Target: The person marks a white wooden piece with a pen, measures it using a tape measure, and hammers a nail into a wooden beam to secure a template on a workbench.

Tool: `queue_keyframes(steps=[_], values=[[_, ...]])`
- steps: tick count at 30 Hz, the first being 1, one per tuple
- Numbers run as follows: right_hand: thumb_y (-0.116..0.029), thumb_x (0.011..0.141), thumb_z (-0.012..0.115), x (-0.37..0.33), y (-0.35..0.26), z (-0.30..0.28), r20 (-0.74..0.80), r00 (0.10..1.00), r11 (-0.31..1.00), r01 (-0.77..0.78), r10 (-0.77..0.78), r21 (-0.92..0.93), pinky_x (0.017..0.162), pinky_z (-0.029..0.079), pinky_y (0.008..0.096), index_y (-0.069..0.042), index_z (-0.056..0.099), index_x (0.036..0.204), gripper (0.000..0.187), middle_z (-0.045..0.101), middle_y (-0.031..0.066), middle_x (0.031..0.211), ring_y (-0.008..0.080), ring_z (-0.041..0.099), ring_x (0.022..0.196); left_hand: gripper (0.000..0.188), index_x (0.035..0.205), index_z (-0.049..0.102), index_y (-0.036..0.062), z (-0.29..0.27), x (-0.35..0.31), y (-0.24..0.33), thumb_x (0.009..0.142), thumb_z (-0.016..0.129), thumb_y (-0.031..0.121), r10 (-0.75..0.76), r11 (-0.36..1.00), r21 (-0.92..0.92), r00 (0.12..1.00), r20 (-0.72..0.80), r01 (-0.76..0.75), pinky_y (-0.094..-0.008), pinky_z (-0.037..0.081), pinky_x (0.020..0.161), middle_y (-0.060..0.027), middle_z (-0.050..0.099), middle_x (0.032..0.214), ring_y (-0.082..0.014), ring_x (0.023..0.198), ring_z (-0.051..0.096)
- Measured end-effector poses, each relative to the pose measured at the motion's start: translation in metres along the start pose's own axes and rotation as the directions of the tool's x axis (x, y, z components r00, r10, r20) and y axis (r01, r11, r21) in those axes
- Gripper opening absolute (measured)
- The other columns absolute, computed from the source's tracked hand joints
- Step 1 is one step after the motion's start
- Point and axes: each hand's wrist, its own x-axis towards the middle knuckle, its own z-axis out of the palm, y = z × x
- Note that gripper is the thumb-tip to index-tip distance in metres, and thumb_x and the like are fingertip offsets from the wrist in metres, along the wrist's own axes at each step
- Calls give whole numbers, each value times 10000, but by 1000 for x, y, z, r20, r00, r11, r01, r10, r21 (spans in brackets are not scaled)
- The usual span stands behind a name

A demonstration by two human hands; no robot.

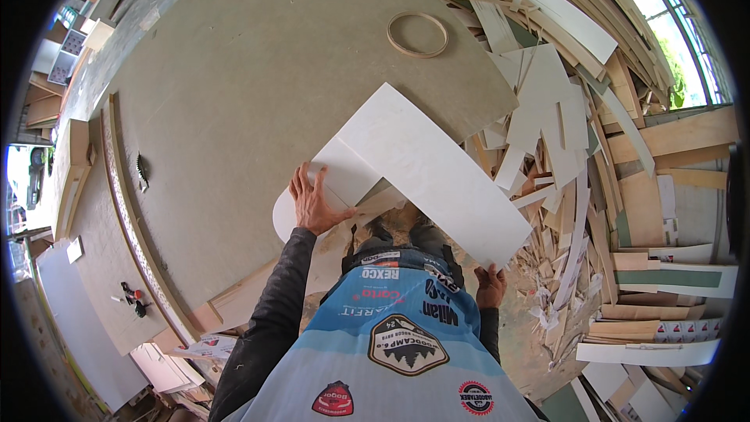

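Your left hand [312, 207] lies fingers spread on the short wing of the L-shaped white board [449, 168] across the table's [234, 94] edge — the long wing slants down rightward to your bent right hand [491, 289], its grip unclear.

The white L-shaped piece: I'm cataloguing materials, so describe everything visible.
The white L-shaped piece looks like smooth, flat board: a long straight leg and a shorter one with a rounded end. Lines cross the shorter leg, so it may be several parts. It lies partly over the grey-brown worktop, overhanging its edge. The left hand rests spread on the shorter leg; the right hand is at the long leg's near end.
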Motion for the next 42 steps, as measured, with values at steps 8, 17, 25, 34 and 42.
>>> queue_keyframes(steps=[8,17,25,34,42], values=[[-193,981,660,0,1,-1,-29,1000,999,5,-6,-45,754,589,332,-17,612,1167,261,694,72,982,184,705,777,801,1397,453,34,22,22,8,810,739,500,40,997,-61,990,-134,-48,-576,203,1155,-253,282,1523,-441,1422,240],[-188,983,657,1,3,-7,-15,1000,997,8,-9,-72,751,591,327,-18,610,1172,259,701,72,985,180,712,777,705,1372,485,48,42,79,18,841,758,422,44,964,-245,975,-220,-99,-543,242,1136,-170,426,1441,-384,1359,341],[-173,991,643,-1,5,-11,-4,1000,999,-15,15,-52,767,606,344,-54,614,1168,216,702,53,967,180,714,795,782,1335,527,67,42,82,20,753,812,504,-15,957,-284,961,-275,-66,-512,282,1116,-130,507,1372,-361,1300,403],[-166,994,632,-2,3,-4,-25,1000,1000,4,-5,-21,742,585,309,-41,621,1196,238,702,60,1008,165,697,772,854,1361,493,62,41,80,21,729,818,535,-70,946,-324,960,-270,-22,-501,292,1121,-139,513,1371,-359,1291,412],[-195,999,627,4,-2,2,-89,996,1000,22,-20,19,767,578,334,-40,612,1156,221,692,65,937,189,694,768,856,1394,456,64,44,78,19,773,787,551,-46,958,-283,957,-285,-38,-511,280,1127,-155,497,1381,-362,1307,402]])
